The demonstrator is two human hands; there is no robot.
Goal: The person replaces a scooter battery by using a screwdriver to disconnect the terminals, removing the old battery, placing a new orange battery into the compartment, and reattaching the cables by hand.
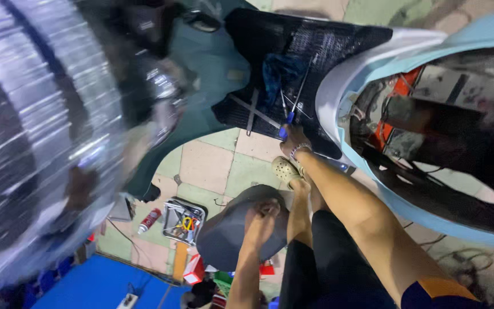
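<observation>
Right — scooter body (430, 46), pale blue and white, fills the upper right with its side open, orange part and wiring exposed. Black footboard (293, 63) beside it, a few thin rods and a blue rag lying on it. Grey seat (227, 229) sits on the tiled floor (207, 166) below. Left hand (261, 220) rests on the seat's top, fingers curled against it — can't tell whether the grip is closed on anything. Right hand (294, 140) reaches out to the footboard edge, grip clamped on a blue-handled screwdriver (286, 121), shaft pointing up onto the footboard. Small metal tray (183, 220) of tools and a red spray can (150, 220) left of the seat.
</observation>
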